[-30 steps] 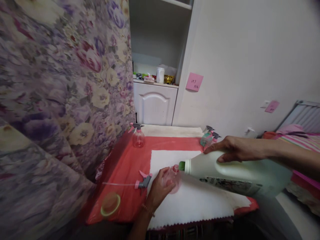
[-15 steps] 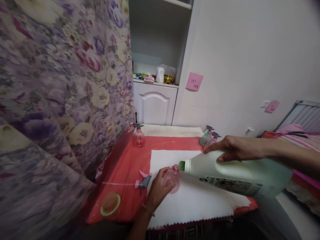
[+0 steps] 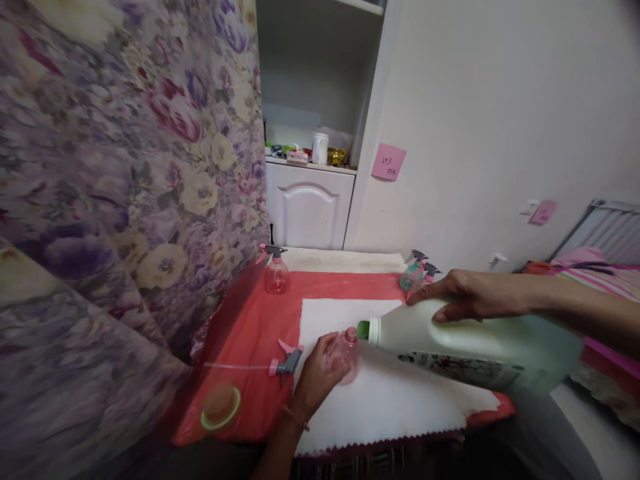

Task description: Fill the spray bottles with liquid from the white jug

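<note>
My left hand (image 3: 320, 373) is wrapped round a small clear pink spray bottle (image 3: 351, 360) with its top off, over the white cloth (image 3: 400, 400). My right hand (image 3: 460, 297) grips a large pale green jug (image 3: 425, 333) tipped almost onto its side. The jug's green spout (image 3: 363, 329) is right by the bottle's mouth; whether they touch, and whether liquid is flowing, I cannot tell. A grey and pink spray head (image 3: 287, 361) with a long thin tube lies on the red table cover, left of my left hand.
A pink spray bottle (image 3: 277, 276) stands at the back left of the red cover (image 3: 260, 320). More spray bottles (image 3: 413, 275) stand at the back right, partly behind my right hand. A round cap with a yellow-green rim (image 3: 221, 408) lies front left. A floral curtain (image 3: 125, 200) hangs at left.
Hardly anything differs. Both hands, the bottle and the tilted jug keep their places, and the whole view has shifted only very slightly.
</note>
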A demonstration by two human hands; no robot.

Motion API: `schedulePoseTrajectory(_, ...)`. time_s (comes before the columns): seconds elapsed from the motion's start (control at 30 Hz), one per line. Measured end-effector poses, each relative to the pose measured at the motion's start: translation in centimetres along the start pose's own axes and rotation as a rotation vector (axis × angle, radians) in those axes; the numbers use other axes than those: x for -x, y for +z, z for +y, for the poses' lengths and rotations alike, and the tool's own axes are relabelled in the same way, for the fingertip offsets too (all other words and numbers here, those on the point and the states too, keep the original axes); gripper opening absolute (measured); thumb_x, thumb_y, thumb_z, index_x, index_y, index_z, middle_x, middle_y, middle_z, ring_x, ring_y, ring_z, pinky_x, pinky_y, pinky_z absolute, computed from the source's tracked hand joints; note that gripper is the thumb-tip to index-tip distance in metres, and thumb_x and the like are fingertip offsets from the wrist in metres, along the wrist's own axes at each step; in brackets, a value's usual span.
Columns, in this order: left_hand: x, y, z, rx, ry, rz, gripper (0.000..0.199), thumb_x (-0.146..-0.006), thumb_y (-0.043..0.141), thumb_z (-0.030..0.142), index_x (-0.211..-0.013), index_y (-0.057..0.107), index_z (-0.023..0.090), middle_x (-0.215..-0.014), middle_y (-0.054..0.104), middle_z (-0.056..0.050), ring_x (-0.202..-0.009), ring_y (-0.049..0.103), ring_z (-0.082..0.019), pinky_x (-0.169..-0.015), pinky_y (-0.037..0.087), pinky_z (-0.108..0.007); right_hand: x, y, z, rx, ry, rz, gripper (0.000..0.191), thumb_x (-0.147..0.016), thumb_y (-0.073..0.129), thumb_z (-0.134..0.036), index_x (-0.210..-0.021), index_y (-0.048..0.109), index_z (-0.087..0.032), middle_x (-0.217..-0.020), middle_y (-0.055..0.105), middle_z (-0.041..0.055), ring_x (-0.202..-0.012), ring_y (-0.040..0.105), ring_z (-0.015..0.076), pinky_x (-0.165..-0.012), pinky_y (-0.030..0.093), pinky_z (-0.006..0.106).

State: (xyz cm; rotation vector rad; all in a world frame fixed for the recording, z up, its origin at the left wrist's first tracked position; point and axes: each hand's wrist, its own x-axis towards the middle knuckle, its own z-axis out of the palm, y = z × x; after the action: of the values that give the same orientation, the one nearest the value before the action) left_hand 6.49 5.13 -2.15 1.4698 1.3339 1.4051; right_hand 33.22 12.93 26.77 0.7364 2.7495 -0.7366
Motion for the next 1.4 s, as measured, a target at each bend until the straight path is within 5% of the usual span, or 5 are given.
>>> schedulePoseTrajectory(1.03,0.15,0.06,0.38,-0.016,-0.012,0.003,0.05,-0.076,0.067,0.022,-0.124,0.051,0.023,-0.127,0.062,-0.008,-0.119,0.056,-0.024,-0.104,0.041,-0.039,0.01,-0.22,-0.62,-0.013,0.002,-0.025,0.048,-0.091,0.055,-0.037,-0.138,0.054,-0.026,-0.121,0.069,0.0053,-0.098,0.068,0.0241,-0.08,0.055,0.031)
schedulePoseTrajectory(1.4,0.08,0.12,0.73,0.024,-0.014,0.001,0.051,-0.074,0.069,0.021,-0.122,0.052,0.024,-0.127,0.062,-0.007,-0.119,0.057,-0.023,-0.104,0.042,-0.039,0.1,-0.17,-0.36,0.002,-0.007,-0.007,0.049,-0.091,0.056,-0.036,-0.139,0.053,-0.026,-0.13,0.065,0.007,-0.105,0.065,0.0256,-0.086,0.053,0.035)
